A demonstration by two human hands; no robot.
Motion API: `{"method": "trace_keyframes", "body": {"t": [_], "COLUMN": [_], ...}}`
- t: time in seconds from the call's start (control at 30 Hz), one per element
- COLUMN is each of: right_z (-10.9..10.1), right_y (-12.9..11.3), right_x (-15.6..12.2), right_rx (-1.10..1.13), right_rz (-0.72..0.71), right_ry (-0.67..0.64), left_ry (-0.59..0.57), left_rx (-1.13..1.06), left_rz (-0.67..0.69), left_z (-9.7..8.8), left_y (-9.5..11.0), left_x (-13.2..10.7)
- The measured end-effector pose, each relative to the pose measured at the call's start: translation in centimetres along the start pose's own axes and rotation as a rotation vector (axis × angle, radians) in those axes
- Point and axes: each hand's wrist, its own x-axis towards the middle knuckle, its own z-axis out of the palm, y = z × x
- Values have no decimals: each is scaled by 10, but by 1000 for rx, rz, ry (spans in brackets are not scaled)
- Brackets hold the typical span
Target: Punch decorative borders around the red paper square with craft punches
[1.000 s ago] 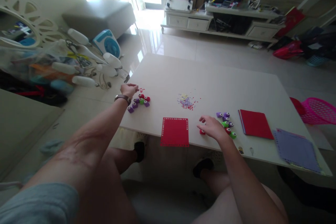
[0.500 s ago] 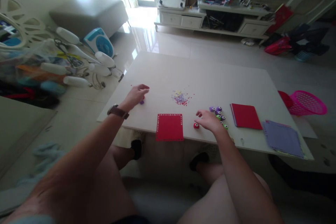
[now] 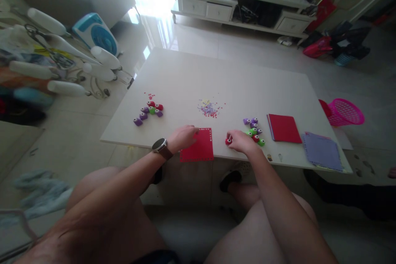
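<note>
Basket point(image 3: 355, 111) of pink mesh stands beyond the right end of the desk point(image 3: 262, 86); a red item point(image 3: 324, 108) sits at its left side, whether inside or behind cannot be told. Smaller blue-green basket point(image 3: 343, 60) farther back, dark items point(image 3: 352, 38) at its top, too blurred to name. White cabinet point(image 3: 219, 11) at rear: its open compartment contains dark, tangled objects.

Red eye block point(image 3: 228, 141): on the desk near the front edge, directly at the fingertips of the right hand point(image 3: 230, 137). Fingers bent over and around it; whether they grip it or merely touch cannot be told.

Left hand point(image 3: 194, 129): over the red sheet point(image 3: 199, 150), fingers bent and drawn together near the sheet's upper edge; whether anything is pinched cannot be told. Sheet carries small cut-outs along its top and right margins; its near edge overhangs the desk.

Behind the sheet, a scatter of yellow, lilac and red confetti point(image 3: 209, 108). Left block group point(image 3: 152, 110): purple, green, red, with red bits point(image 3: 150, 96) behind. Right block group point(image 3: 253, 131), same colors, just beside the right hand. Farther right: red square stack point(image 3: 284, 128), then purple sheets point(image 3: 323, 151).
</note>
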Motion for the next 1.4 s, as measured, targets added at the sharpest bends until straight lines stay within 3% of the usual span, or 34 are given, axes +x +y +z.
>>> {"method": "trace_keyframes", "body": {"t": [0.27,0.4,0.63,0.83,1.03,1.17,1.27,1.4], "right_z": [2,1,9,8,10,10,13,19], "right_y": [-20,-31,-65,-84,-85,-80,-77,-74], "right_x": [9,14,21,17,16,11,7,6], "right_rx": [-150,-22,390,518,465,363,292,238], "right_rz": [12,-88,-417,-432,-483,-486,-487,-500], "right_ry": [-2,131,327,359,408,381,360,330], "left_ry": [-10,1,83,157,168,252,177,108], "left_rx": [1,-83,-751,-894,-698,-247,-6,134], "left_rz": [92,98,93,-36,-54,-221,-330,-402], "left_z": [7,3,13,19,-3,-31,-41,-37], "left_y": [-7,-8,-1,-8,-25,-46,-64,-74], "left_x": [0,-4,0,11,15,1,-12,-22]}}
